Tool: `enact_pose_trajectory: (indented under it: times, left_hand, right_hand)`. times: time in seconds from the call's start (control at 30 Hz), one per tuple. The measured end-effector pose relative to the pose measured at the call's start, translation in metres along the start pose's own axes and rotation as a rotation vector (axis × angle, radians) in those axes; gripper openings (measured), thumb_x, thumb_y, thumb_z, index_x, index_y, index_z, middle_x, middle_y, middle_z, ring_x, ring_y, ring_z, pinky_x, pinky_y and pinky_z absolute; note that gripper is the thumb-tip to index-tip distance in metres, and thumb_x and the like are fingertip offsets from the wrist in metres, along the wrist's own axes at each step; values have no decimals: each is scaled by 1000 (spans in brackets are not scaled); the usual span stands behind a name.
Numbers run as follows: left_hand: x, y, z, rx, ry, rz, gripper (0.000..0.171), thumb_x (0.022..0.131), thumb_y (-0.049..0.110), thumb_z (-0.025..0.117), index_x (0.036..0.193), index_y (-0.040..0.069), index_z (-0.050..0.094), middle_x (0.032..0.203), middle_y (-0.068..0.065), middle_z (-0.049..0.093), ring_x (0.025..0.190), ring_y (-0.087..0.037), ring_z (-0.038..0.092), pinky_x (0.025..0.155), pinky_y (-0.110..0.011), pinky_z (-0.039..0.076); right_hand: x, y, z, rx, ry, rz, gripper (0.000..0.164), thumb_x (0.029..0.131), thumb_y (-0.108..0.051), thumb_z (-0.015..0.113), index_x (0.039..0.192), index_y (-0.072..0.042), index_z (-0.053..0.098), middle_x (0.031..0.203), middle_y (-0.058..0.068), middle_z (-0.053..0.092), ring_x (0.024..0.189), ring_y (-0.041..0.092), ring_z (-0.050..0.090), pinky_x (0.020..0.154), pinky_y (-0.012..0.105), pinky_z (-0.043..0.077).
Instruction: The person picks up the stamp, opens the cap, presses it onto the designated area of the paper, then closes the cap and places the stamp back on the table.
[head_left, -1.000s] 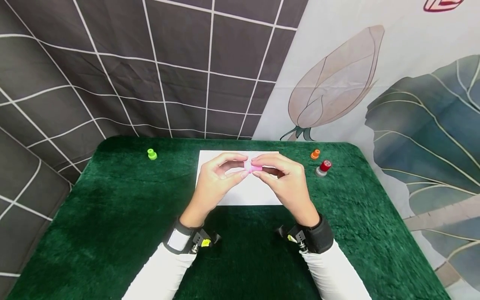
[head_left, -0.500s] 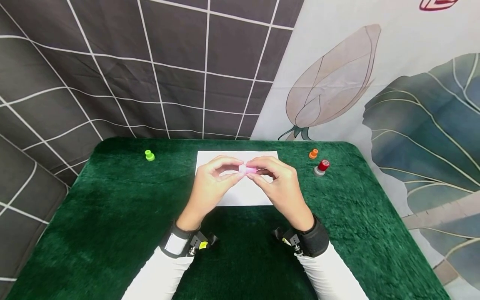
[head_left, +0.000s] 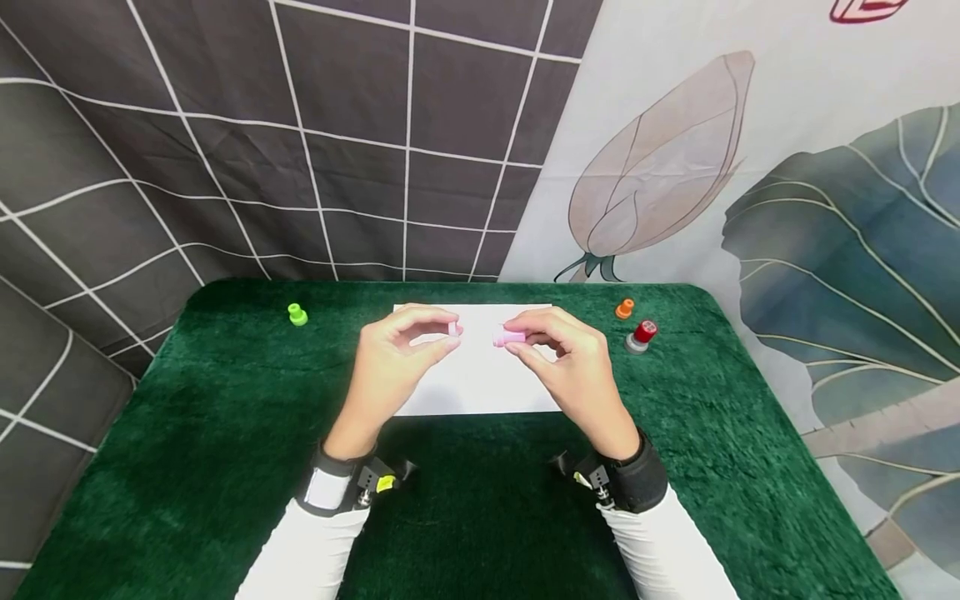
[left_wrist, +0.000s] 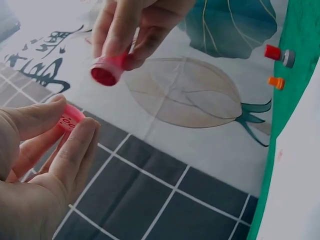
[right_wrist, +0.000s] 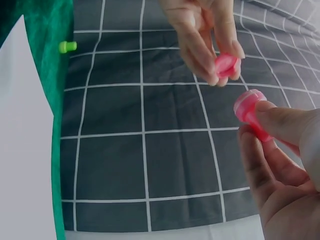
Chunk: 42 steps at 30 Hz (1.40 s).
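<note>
A small pink stamp has come apart into two pieces, one in each hand above the white paper (head_left: 480,379). My left hand (head_left: 390,354) pinches the round cap (left_wrist: 71,119) between thumb and fingers; red marks show on its flat face in the left wrist view. The stamp body (right_wrist: 252,112) is in my right hand (head_left: 573,354), gripped by its narrow handle with the wide end toward the left. In the left wrist view that end shows a dark red round face inside a pink rim. A gap separates cap and body.
On the green cloth (head_left: 225,433), a light green stamp (head_left: 297,314) stands at the back left. An orange stamp (head_left: 624,308) and a red stamp with a grey base (head_left: 641,336) stand at the back right. Patterned curtains (head_left: 337,150) hang behind the table.
Earlier both hands held the pink stamp together in one piece. Now the cap is off: my left hand has moved left with it, and my right hand slightly right with the body.
</note>
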<state>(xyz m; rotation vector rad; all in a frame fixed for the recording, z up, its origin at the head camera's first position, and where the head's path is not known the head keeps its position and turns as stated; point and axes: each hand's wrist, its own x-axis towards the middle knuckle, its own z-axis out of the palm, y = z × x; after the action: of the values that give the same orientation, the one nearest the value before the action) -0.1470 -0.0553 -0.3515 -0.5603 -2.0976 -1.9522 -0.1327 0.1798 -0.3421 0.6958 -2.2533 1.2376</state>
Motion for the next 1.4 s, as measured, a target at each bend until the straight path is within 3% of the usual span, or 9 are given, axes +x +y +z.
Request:
enact_pose_trajectory:
  times: [0.3,0.5,0.77,0.93,1.1,1.4]
  left_hand:
    - [0,8,-13,0,42,5,31,84,1,84,114,3,77,113,-10,76,105,-16,74,91,-36,62]
    - [1,11,-20,13,79,44,30,84,-1,83,113,0,76,112,-11,76,102,-15,73,90,-28,61]
    - [1,9,-30,26,124,76,31,83,1,84,114,0,76,113,-11,76,101,-15,74,96,-32,59]
    - [0,10,-36,33,144,83,30,84,2,83,114,-1,76,113,-12,75,102,-15,74,97,-30,59]
    - [0,13,-41,21,163,87,31,85,0,83,114,-3,75,114,-14,75,102,-16,74,97,-29,59]
    - [0,14,-45,31,174,75,31,85,4,83,115,-1,75,115,-13,75,102,-18,73,97,-31,58]
  right_hand:
    - [1,4,4,-49,-32,-7,17,89,-11,81,106,-13,78,108,-1,74,93,10,67,82,16,57]
    - [1,11,10,-113,-69,-58,23,86,-7,84,107,-13,77,107,-1,75,92,11,68,77,23,60]
    - [-2,25,22,-154,-144,-83,15,92,-10,79,106,-12,75,107,-1,73,90,11,66,75,34,62]
    - [-1,34,32,-182,-180,-83,13,91,-9,79,104,-11,75,105,1,72,90,13,66,75,33,61]
    - [10,46,44,-243,-239,-68,13,90,-11,80,102,-12,76,102,1,72,90,14,67,79,31,61]
    - [38,68,64,-370,-421,-55,11,93,-11,78,104,-10,75,100,5,69,88,15,67,78,29,61]
